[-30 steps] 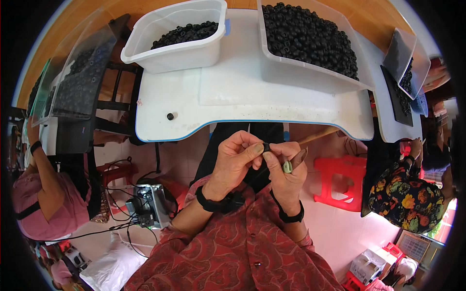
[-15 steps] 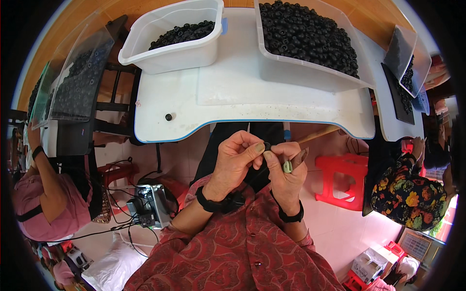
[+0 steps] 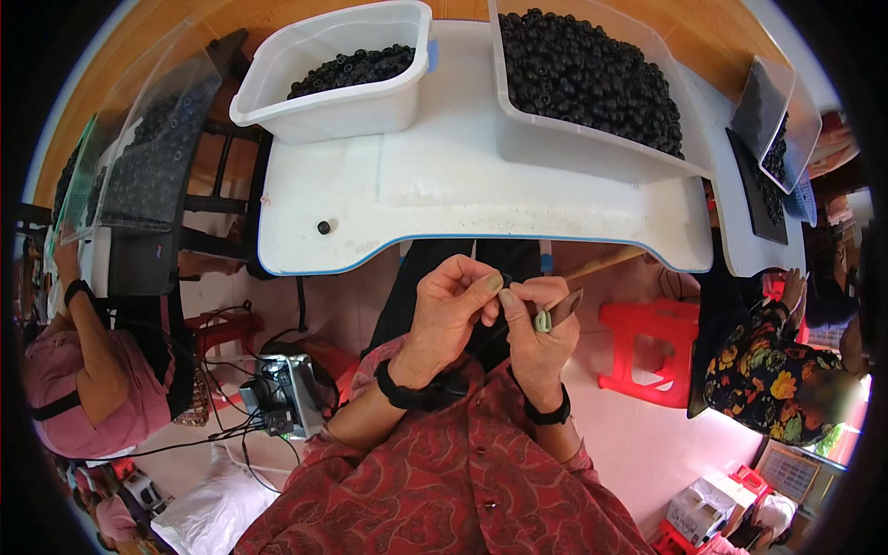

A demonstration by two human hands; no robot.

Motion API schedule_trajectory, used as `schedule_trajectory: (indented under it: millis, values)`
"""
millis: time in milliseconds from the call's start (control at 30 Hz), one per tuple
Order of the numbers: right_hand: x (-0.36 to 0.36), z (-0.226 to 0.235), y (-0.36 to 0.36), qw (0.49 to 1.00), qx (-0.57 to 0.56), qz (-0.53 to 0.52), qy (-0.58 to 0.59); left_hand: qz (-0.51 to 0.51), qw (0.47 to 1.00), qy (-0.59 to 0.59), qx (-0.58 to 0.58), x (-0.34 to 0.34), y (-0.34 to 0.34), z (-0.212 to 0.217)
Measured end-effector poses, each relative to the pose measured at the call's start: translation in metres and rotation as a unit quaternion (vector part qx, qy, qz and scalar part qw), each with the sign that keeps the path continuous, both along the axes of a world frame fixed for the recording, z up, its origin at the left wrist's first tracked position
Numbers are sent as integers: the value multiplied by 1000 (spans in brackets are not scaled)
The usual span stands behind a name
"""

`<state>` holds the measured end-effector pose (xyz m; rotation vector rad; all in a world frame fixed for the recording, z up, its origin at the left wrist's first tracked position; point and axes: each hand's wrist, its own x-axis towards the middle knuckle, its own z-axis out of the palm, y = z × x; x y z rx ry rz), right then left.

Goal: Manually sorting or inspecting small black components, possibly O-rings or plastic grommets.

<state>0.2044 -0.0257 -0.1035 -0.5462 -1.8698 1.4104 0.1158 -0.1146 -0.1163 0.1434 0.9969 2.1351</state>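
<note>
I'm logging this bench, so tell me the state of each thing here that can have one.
Small black round part: mostly hidden, pinched
Left bare hand: pinching that part
Right bare hand: pinching it too
White plastic tub: open, partly filled with black parts
Translucent plastic bin: open, fuller of similar parts
Loose black round piece: resting on the white, blue-edged table
Red plastic stool: upright

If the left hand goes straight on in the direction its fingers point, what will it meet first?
Probably the right hand, just past the small black piece; exact depth there is unclear.
</note>
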Motion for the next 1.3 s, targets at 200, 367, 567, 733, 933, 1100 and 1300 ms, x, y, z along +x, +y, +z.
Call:
schedule_trajectory:
  millis: [200,367,567,733,933,1100,1300]
  values:
    - [2,14,0,994,-97,15,-46,-20,1000,-14,15,-4,-2,4]
    - [0,8,1,997,56,18,-48,-28,999,-26,4,-4,-1,7]
    - [-9,-2,-8,996,74,-44,-5,27,998,-45,-20,1,-1,1]
    - [-10,-3,-10,1000,-7,-13,-7,59,998,-19,-22,-10,-3,7]
    - [0,1,-8,981,-183,18,-58,136,986,85,-53,-69,-7,55]
    - [12,-9,-1,985,-163,3,-50,221,961,160,-44,-137,-1,94]
    - [22,-15,7,981,-181,-22,-67,260,952,157,-27,-175,14,110]
